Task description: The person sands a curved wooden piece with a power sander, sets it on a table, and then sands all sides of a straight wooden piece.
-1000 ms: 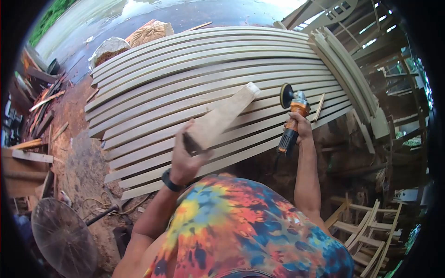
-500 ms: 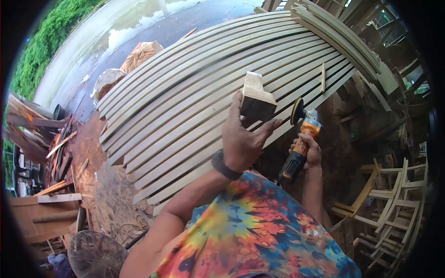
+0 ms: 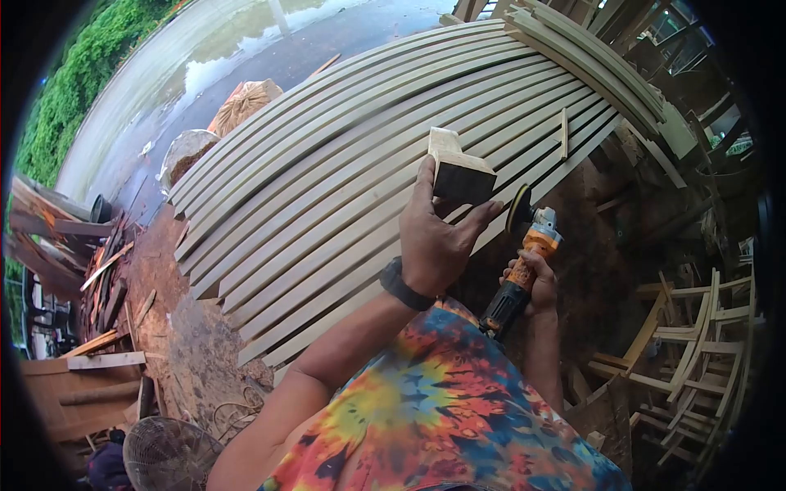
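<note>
Between the thumb and fingers of my left hand (image 3: 442,233) is a pale, L-shaped wooden block (image 3: 464,180), its dark face turned toward me. My right hand (image 3: 536,282) wraps round the orange and black body of an angle grinder (image 3: 540,239). The grinder's round sanding disc (image 3: 518,209) points up and stands close to the right of the block. Below both lie long pale wooden slats (image 3: 344,204), set side by side with dark gaps. A thin stick (image 3: 564,133) rests across the slats beyond the disc.
Stacked boards (image 3: 589,65) lie across the slats' far right end. Slatted wooden frames (image 3: 696,344) stand at the lower right. A fan (image 3: 172,454) is at the lower left, near scrap wood (image 3: 106,274). A tied sack (image 3: 248,105) sits beyond the slats, beside wet ground.
The block has turned slightly and shifted a little right with my left hand. The grinder has moved slightly left and down, bringing its disc nearer the block.
</note>
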A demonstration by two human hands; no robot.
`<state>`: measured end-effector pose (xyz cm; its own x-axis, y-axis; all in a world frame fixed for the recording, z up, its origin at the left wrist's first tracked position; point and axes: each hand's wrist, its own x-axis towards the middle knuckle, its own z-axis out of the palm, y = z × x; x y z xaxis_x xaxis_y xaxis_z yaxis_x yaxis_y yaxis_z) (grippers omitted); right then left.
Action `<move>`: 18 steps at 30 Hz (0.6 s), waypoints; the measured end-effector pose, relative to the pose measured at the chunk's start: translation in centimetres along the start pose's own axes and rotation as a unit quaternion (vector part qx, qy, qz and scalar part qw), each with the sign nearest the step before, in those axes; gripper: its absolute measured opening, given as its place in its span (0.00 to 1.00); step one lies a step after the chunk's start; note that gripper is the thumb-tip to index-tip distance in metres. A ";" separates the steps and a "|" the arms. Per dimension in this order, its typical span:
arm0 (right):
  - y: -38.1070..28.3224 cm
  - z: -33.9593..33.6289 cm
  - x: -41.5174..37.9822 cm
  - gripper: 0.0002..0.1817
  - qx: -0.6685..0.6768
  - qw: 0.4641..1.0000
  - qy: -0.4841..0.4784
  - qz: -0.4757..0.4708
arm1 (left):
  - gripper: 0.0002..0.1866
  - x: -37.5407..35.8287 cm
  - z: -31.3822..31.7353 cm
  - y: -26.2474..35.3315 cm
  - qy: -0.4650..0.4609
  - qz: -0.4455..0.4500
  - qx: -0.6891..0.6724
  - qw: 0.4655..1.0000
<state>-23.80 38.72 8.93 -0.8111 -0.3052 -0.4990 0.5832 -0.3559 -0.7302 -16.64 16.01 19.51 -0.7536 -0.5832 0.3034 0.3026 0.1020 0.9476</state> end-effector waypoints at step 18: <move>-0.5 0.4 0.1 0.19 -0.021 1.000 0.005 0.000 | 0.49 -0.4 0.1 0.3 0.022 0.001 0.010 1.000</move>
<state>-24.13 38.56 9.46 -0.8111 -0.2969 -0.5040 0.5816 -0.3176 -0.7489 -16.32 16.32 19.71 -0.7268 -0.6176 0.3005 0.2913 0.1190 0.9492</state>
